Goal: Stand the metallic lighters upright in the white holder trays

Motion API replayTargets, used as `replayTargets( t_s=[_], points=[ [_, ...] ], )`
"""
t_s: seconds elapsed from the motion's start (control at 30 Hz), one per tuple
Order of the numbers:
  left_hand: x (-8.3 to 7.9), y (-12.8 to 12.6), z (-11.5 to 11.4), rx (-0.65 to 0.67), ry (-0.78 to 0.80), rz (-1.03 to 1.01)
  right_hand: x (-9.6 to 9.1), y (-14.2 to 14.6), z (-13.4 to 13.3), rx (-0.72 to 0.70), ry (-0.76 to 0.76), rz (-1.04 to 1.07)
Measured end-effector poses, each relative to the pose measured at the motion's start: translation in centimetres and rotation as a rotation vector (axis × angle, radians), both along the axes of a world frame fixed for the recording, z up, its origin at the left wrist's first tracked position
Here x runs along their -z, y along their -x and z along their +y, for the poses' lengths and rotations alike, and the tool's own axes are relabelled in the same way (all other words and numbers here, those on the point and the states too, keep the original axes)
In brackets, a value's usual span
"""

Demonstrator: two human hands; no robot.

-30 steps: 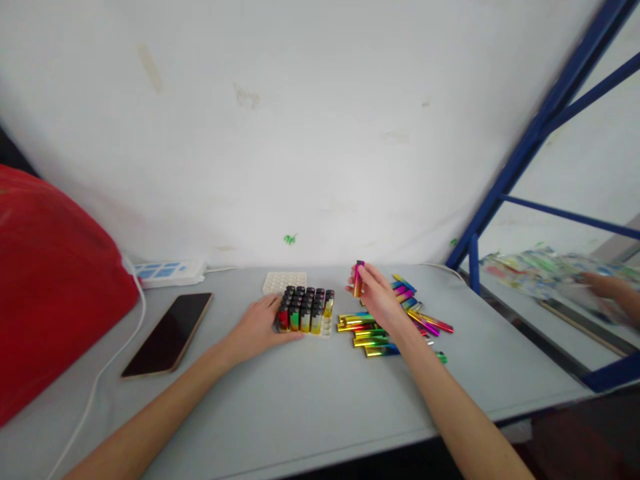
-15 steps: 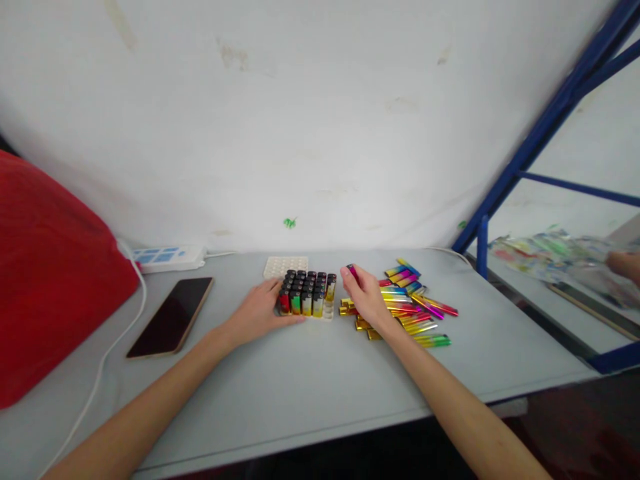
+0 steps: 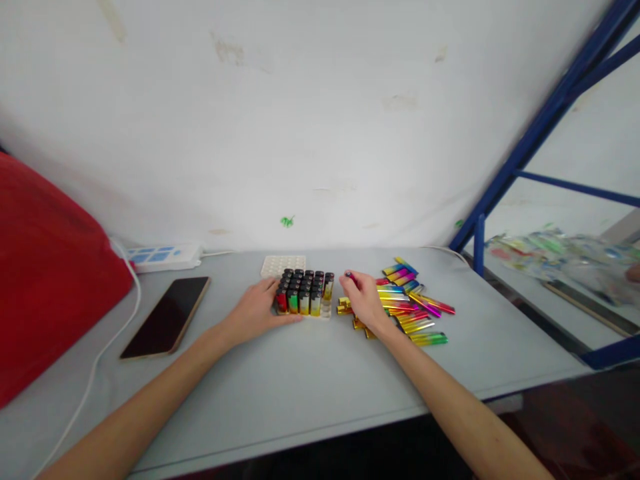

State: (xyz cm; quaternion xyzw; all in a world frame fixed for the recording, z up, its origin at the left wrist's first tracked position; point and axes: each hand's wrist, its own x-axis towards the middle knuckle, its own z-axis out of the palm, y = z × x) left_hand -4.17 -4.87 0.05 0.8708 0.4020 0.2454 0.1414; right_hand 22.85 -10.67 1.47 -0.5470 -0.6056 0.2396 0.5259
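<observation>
My left hand (image 3: 256, 310) is wrapped round the left side of a clear tray (image 3: 325, 311), its thumb along the near edge and its fingertips hidden at the back. Rows of upright lighters (image 3: 304, 303) with black tops fill most of this tray, while its near right corner shows bare slots. Just right of the tray, my right hand (image 3: 366, 303) is closed on one lighter (image 3: 351, 275); only its dark, purplish end sticks out by the thumb. Under and beyond that hand lies a loose pile of shiny, many-coloured lighters (image 3: 417, 323).
A second pale tray (image 3: 284, 265) lies behind the first. On the left are a phone (image 3: 167, 317), a white power strip (image 3: 167, 257) with its cable, and a red bag (image 3: 55, 280). A blue metal frame (image 3: 525, 143) borders the right, with another person's hand (image 3: 634, 273) beyond.
My right hand still grips the lighter, whose visible end is turned a little. My left hand stays on the tray. The other person's hand has moved mostly out of view to the right.
</observation>
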Motion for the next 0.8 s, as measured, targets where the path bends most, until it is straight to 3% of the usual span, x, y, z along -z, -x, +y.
replayTargets(
  t_s=[0.17,0.33,0.5,0.63,0.8],
  points=[
    [0.0,0.0,0.0,0.023,0.009,0.026,-1.0,-0.5,-0.5,0.001,-0.042,-0.115],
    [0.4,0.2,0.2,0.025,-0.01,-0.013,-2.2,-1.2,-1.2,-0.128,-0.095,-0.306],
    [1.1,0.3,0.5,0.017,-0.019,-0.022,-1.9,-1.6,-1.1,-0.127,-0.226,-0.505],
    [1.1,0.2,0.5,0.032,-0.022,-0.017,-1.2,-1.8,-0.8,-0.107,-0.126,-0.556],
    [0.3,0.0,0.1,0.025,0.004,0.02,-0.8,-2.0,-0.7,-0.18,-0.023,-0.599]
  ],
)
